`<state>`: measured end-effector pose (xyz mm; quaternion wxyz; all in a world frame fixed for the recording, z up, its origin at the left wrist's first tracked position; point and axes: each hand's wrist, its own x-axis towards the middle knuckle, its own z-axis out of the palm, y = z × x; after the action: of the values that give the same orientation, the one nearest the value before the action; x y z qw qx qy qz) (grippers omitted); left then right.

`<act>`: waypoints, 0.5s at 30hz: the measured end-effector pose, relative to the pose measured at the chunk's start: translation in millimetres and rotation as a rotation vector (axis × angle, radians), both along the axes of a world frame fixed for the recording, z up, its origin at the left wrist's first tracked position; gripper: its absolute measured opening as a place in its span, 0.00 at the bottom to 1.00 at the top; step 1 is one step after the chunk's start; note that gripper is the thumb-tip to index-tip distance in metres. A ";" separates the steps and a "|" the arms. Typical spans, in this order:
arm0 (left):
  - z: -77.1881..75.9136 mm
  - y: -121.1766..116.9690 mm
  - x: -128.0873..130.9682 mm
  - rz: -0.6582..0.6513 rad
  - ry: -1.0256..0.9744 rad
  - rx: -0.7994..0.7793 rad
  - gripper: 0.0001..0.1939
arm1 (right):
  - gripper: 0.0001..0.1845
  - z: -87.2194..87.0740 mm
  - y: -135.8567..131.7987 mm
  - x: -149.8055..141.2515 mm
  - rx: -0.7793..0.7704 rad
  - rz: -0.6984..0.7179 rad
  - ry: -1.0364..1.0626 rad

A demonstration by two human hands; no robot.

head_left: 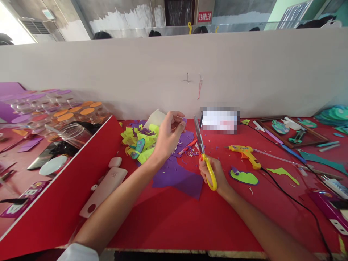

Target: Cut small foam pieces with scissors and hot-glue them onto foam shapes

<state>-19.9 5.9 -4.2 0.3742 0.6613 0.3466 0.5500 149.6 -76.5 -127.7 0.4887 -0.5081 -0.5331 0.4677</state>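
Observation:
My right hand (pixel 216 173) is wrapped round the handles of a pair of scissors (pixel 199 139) with yellow and red grips, blades pointing up and away from me. To its left, my left hand (pixel 172 131) is raised with thumb and fingers pinched on a small purple scrap (pixel 185 120), apart from the blades. Beneath both hands lie a large purple sheet (pixel 178 179), thin purple trimmings and a red pen-like tool (pixel 187 148). Beside my left hand is a heap of yellow-green offcuts (pixel 148 136), with a teal and purple cut-out (pixel 138 148) on it.
A yellow glue gun (pixel 246 154) with a black cord lies right, near a green purple-edged cut-out (pixel 244 176). A wooden tray (pixel 312 141) sits farther right. A phone (pixel 104 192) lies left by a red divider (pixel 67 174); a blurred screen (pixel 220 120) stands against the back wall.

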 end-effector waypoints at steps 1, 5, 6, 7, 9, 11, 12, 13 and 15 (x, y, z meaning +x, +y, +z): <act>0.0 0.3 -0.2 0.001 0.009 0.002 0.06 | 0.30 -0.3 0.1 0.1 0.001 -0.001 -0.005; -1.3 1.6 -1.7 0.035 0.119 0.049 0.06 | 0.30 -4.2 0.6 1.1 0.006 0.011 -0.006; -1.8 2.0 -2.1 0.050 0.150 0.070 0.07 | 0.30 -5.2 0.8 1.4 0.006 0.016 -0.006; -2.3 2.3 -2.3 0.063 0.172 0.088 0.09 | 0.30 -6.1 1.0 1.7 0.007 0.019 -0.009; -3.6 2.9 -2.2 0.061 0.163 0.089 0.09 | 0.30 -6.9 1.3 2.4 0.015 0.020 -0.025; -5.0 3.5 -1.5 0.029 0.094 0.038 0.07 | 0.30 -6.7 1.6 3.2 0.030 0.018 -0.048; -5.7 3.9 -1.1 0.013 0.056 0.007 0.07 | 0.30 -6.5 1.8 3.5 0.038 0.015 -0.060; -6.2 4.3 -0.7 0.003 0.030 -0.017 0.08 | 0.30 -6.3 1.9 3.8 0.048 0.010 -0.065; -6.5 5.0 -0.3 0.011 0.034 -0.021 0.05 | 0.30 -6.9 2.6 3.9 0.068 0.019 -0.061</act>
<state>-20.1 10.9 -10.7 0.3722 0.6648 0.3620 0.5371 153.4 -73.9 -134.6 0.4847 -0.5001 -0.5682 0.4384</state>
